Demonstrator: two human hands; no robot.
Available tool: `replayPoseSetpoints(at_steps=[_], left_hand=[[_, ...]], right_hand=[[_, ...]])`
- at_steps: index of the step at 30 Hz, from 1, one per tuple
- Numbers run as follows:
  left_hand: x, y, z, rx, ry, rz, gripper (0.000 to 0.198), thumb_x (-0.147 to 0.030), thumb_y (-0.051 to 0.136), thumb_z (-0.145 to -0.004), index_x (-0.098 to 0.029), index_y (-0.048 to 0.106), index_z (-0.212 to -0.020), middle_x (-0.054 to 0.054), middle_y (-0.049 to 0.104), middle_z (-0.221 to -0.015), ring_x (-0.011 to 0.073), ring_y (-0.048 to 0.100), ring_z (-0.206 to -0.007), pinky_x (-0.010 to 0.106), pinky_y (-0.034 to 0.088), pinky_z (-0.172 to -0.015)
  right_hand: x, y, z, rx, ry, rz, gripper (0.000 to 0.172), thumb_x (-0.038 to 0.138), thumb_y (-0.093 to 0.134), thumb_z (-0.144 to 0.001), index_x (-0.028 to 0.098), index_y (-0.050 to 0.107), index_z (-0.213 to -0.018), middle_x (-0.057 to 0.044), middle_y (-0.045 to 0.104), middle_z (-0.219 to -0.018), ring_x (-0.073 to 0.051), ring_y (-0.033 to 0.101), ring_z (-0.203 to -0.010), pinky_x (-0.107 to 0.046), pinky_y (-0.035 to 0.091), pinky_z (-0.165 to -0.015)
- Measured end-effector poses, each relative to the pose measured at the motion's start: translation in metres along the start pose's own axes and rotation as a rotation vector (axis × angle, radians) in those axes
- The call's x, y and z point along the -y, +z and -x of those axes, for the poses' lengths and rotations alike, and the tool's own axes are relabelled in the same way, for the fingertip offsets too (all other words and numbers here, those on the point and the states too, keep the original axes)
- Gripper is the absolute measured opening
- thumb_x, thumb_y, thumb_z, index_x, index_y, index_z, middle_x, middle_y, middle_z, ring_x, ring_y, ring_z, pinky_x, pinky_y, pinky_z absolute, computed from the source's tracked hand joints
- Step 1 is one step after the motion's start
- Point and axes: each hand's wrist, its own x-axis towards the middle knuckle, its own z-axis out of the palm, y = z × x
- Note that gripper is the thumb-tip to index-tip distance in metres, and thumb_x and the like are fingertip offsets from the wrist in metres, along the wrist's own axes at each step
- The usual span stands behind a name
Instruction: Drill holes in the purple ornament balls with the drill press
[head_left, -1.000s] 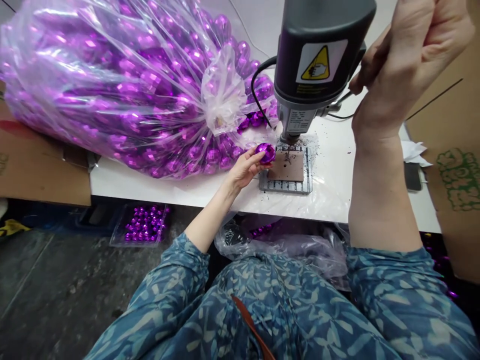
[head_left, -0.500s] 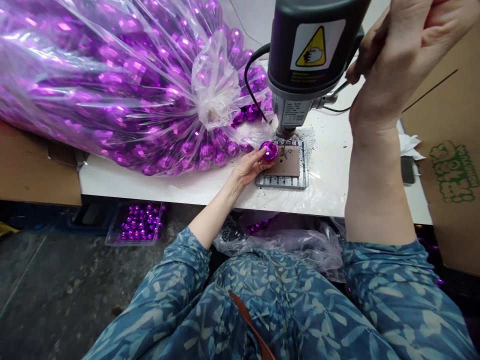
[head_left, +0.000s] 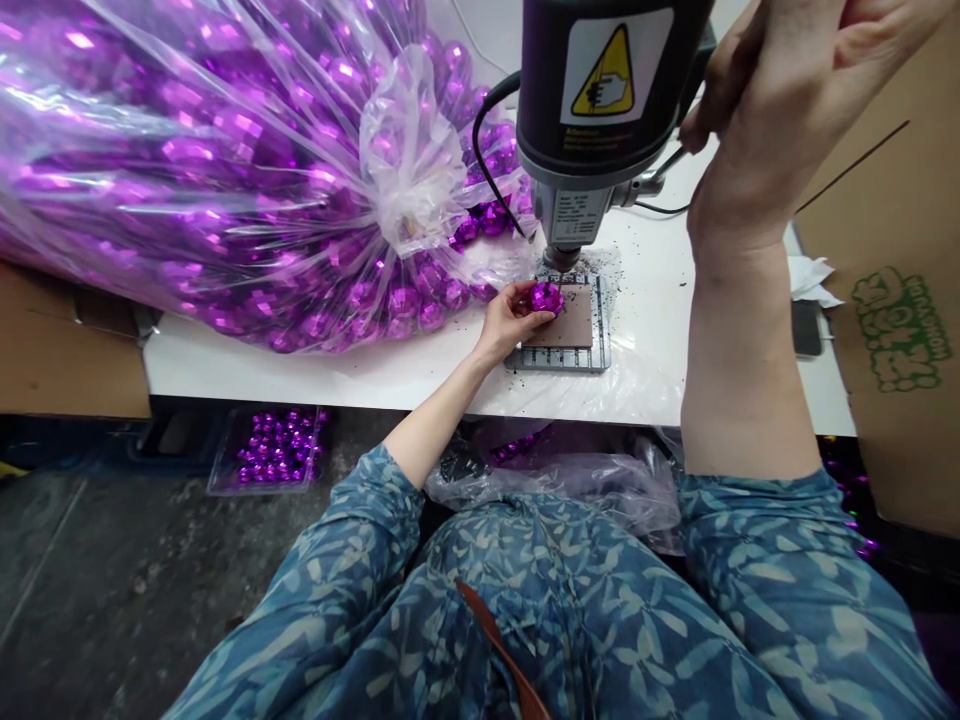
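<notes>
My left hand pinches a shiny purple faceted ball between thumb and fingers. The ball is over the brown board on the slotted metal base of a drill press, just below its chuck. Whether the drill bit touches the ball is hard to make out. At the upper right my right hand is closed around the feed lever of the drill press. Dark shavings are scattered over the board and base.
A large clear bag full of purple balls fills the left of the white table. Below it, a clear box holds several more balls. Cardboard boxes flank both sides. A dark cable loops beside the drill.
My left hand has brought the ball slightly right, under the chuck, and turned it. My right hand stays on the lever. The whole view has shifted a little.
</notes>
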Motion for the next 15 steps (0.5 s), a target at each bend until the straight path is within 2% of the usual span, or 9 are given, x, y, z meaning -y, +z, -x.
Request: replayPoseSetpoints(at_steps=[5, 7, 10, 13, 15], left_hand=[[0.005, 0.008, 0.002, 0.013, 0.134, -0.243, 0.062, -0.025, 0.093, -0.067, -0.020, 0.066, -0.122, 0.006, 0.078, -0.108, 0.0215, 0.073, -0.092, 0.036, 0.060, -0.082], [0.007, 0.012, 0.004, 0.008, 0.222, -0.356, 0.060, -0.025, 0.092, -0.069, -0.020, 0.066, -0.123, 0.006, 0.077, -0.109, 0.0243, 0.072, -0.099, 0.038, 0.059, -0.088], [0.011, 0.014, 0.007, 0.010, 0.342, -0.471, 0.057, -0.026, 0.091, -0.072, -0.020, 0.065, -0.123, 0.010, 0.074, -0.121, 0.0287, 0.068, -0.116, 0.045, 0.056, -0.101], [0.016, 0.015, 0.008, 0.053, 0.409, -0.456, 0.058, -0.033, 0.087, -0.079, -0.020, 0.060, -0.129, 0.013, 0.070, -0.134, 0.0291, 0.066, -0.126, 0.047, 0.053, -0.109], [0.019, 0.014, 0.009, 0.068, 0.440, -0.436, 0.059, -0.043, 0.084, -0.084, -0.021, 0.058, -0.132, 0.014, 0.067, -0.140, 0.0295, 0.063, -0.133, 0.048, 0.051, -0.113]], right_hand=[[0.008, 0.003, 0.001, 0.030, 0.035, -0.015, 0.040, 0.036, 0.043, -0.091, 0.020, 0.019, -0.063, 0.003, 0.018, -0.049, 0.002, 0.030, -0.041, -0.018, 0.020, -0.048], [0.011, 0.003, 0.002, 0.029, 0.040, -0.020, 0.046, 0.044, 0.049, -0.088, 0.020, 0.019, -0.063, 0.004, 0.019, -0.049, 0.003, 0.031, -0.041, -0.017, 0.020, -0.048], [0.013, 0.003, 0.004, 0.023, 0.054, -0.018, 0.047, 0.048, 0.055, -0.085, 0.020, 0.022, -0.066, 0.005, 0.021, -0.048, 0.003, 0.032, -0.041, -0.017, 0.020, -0.048], [0.011, 0.001, 0.004, 0.041, 0.050, 0.001, 0.047, 0.050, 0.055, -0.085, 0.020, 0.023, -0.068, 0.006, 0.021, -0.048, 0.004, 0.031, -0.041, -0.017, 0.019, -0.048], [0.009, 0.001, 0.003, 0.079, 0.030, 0.018, 0.051, 0.057, 0.052, -0.084, 0.020, 0.021, -0.069, 0.006, 0.021, -0.048, 0.005, 0.030, -0.041, -0.016, 0.019, -0.048]])
